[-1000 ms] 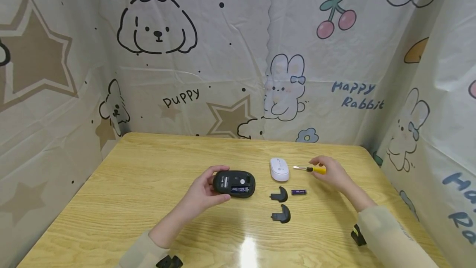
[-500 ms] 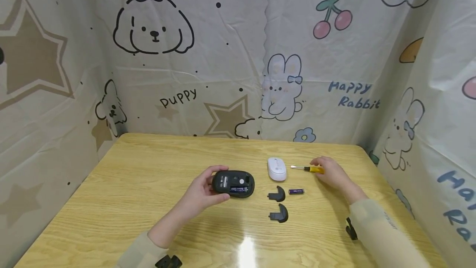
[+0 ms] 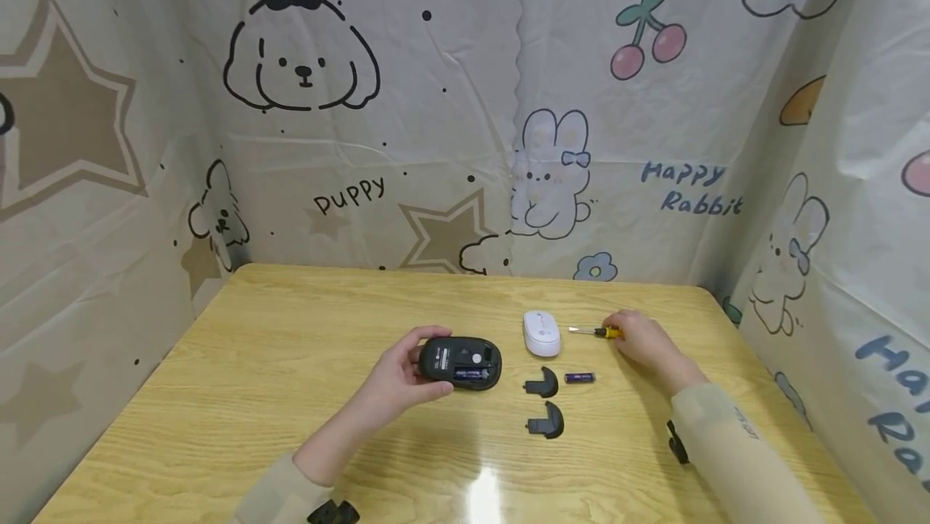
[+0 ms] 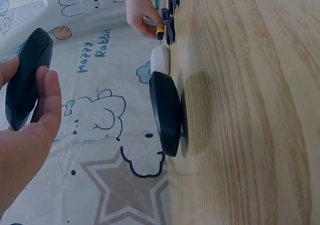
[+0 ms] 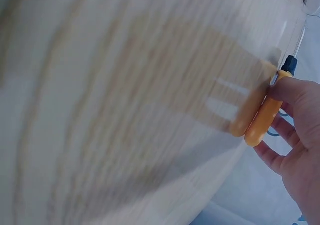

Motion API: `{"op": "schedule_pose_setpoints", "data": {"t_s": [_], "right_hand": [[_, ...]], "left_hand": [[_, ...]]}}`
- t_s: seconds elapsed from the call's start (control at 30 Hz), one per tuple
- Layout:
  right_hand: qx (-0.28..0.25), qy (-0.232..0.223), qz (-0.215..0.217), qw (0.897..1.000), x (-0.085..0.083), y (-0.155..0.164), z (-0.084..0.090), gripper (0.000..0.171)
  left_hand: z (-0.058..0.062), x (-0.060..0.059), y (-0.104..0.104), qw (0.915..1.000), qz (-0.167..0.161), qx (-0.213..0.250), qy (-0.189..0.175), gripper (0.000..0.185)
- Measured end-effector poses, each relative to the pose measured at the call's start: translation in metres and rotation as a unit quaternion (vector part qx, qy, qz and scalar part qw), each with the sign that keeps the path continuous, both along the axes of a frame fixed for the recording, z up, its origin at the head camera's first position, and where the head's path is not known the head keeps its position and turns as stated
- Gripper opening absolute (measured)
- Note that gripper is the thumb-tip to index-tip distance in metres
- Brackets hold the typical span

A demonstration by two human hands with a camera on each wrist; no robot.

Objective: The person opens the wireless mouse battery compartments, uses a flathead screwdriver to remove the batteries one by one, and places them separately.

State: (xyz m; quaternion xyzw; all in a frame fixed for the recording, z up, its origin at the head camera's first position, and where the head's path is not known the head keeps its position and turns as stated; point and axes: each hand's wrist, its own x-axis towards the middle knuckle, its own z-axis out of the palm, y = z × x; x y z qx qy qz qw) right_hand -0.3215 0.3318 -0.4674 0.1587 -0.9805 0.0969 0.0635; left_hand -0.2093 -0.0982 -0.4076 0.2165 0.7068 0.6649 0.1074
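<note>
My left hand point(image 3: 392, 379) holds a black computer mouse point(image 3: 443, 358) underside up, thumb on the near edge and fingers at the far edge. Its battery compartment lies uncovered, with a battery point(image 3: 471, 375) in it. In the left wrist view this mouse point(image 4: 27, 77) is raised, and a second dark mouse point(image 4: 166, 115) shows at the tabletop, hidden in the head view. My right hand point(image 3: 647, 342) pinches the yellow handle point(image 5: 267, 117) of a screwdriver point(image 3: 603, 332) beside the tabletop, its metal tip pointing left toward a white mouse point(image 3: 542, 333).
Two black battery covers point(image 3: 541, 383) lie one nearer than the other, right of the held mouse. A loose purple battery point(image 3: 580, 378) lies beside the farther cover. The wooden table point(image 3: 327, 306) ends at a printed cloth backdrop point(image 3: 450, 88).
My right hand has moved forward along the screwdriver handle and covers more of it. The left hand and its mouse stay nearly in place. The head view has shifted slightly.
</note>
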Motion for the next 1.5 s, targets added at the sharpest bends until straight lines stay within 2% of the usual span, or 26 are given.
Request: {"op": "schedule_pose_setpoints", "data": {"t_s": [0.23,0.5,0.87,1.07,1.5], "right_hand": [[-0.004,0.009,0.005,1.0,0.004,0.003,-0.002,0.027],[-0.018,0.011,0.003,1.0,0.01,0.0,0.001,0.032],[-0.019,0.014,-0.002,1.0,0.014,-0.014,0.025,0.029],[-0.017,0.037,0.012,0.999,0.02,-0.02,0.041,0.03],[-0.034,0.091,0.04,0.994,0.041,-0.037,0.069,0.026]], "left_hand": [[-0.001,0.002,0.002,1.0,-0.005,0.004,-0.004,0.068],[-0.002,0.003,0.001,0.9999,0.004,0.005,-0.013,0.067],[0.0,0.002,-0.004,0.9997,0.007,0.01,-0.021,0.068],[0.002,0.002,-0.005,0.9994,0.003,0.024,-0.024,0.069],[0.007,0.001,-0.007,0.9996,0.01,0.022,-0.015,0.068]]}}
